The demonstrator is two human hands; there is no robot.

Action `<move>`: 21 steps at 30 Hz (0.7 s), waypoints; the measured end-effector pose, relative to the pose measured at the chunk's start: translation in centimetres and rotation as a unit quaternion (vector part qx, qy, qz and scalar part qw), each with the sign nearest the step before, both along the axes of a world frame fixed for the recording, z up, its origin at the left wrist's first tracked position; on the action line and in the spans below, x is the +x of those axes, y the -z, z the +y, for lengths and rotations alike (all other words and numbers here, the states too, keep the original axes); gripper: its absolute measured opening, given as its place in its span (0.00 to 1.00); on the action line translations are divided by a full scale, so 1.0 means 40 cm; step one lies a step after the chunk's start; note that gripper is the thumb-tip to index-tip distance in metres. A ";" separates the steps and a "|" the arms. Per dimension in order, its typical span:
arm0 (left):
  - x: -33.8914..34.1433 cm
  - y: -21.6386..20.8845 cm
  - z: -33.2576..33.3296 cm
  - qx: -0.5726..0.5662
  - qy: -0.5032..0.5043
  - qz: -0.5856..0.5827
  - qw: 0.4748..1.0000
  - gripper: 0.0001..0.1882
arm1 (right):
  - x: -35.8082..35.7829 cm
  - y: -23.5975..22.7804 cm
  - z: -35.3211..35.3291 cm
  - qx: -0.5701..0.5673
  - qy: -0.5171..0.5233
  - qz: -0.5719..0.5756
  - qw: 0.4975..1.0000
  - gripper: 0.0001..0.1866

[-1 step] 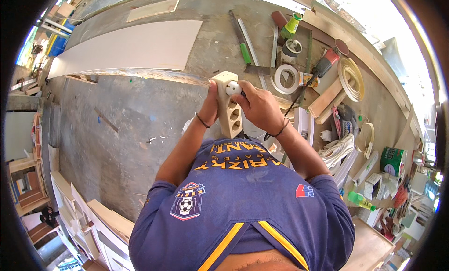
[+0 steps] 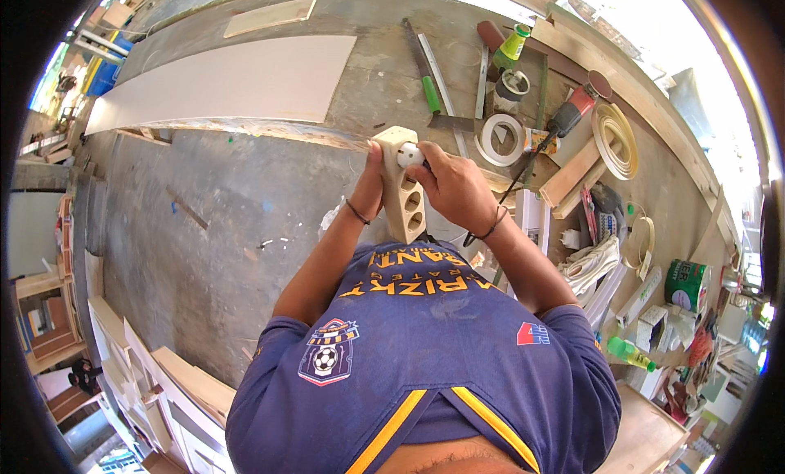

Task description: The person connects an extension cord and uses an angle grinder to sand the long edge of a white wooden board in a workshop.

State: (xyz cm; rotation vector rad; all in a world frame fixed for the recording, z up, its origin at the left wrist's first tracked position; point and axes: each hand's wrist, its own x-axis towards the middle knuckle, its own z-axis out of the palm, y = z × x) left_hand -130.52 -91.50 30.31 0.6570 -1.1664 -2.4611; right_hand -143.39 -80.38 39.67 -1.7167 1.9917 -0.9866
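Close in front of my chest I hold a cream power strip (image 2: 396,197) upright, its round sockets facing right. My left hand (image 2: 370,184) is closed on its left side, with the thumb up along the edge. A white round plug or adapter (image 2: 410,154) sits at the top socket. My right hand (image 2: 455,182) pinches it between thumb and fingers. Whether its pins are fully in cannot be seen. Two open sockets show below it. Part of a dark cord shows by my right wrist.
A long white panel (image 2: 237,80) lies at the far left. Toward the far right are a green-handled saw (image 2: 429,94), white tape roll (image 2: 500,139), red angle grinder (image 2: 570,110), coiled edging strip (image 2: 615,140) and green bottle (image 2: 513,45). Wooden boards (image 2: 192,380) stand near left.
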 end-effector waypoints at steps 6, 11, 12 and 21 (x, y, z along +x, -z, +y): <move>0.032 -0.022 0.012 -0.285 -0.003 -0.094 0.954 0.32 | -0.019 -0.018 0.015 0.044 -0.038 0.037 0.998 0.15; 0.006 -0.043 0.018 -0.313 0.035 -0.080 0.946 0.29 | -0.066 0.017 0.024 0.084 -0.030 -0.017 0.996 0.15; -0.006 -0.039 0.021 -0.318 0.052 -0.105 0.941 0.29 | -0.095 0.038 0.019 0.077 -0.047 -0.023 0.996 0.15; 0.067 0.141 0.089 -0.402 0.120 -0.137 0.897 0.33 | -0.898 0.331 0.070 -0.102 0.377 0.055 0.919 0.23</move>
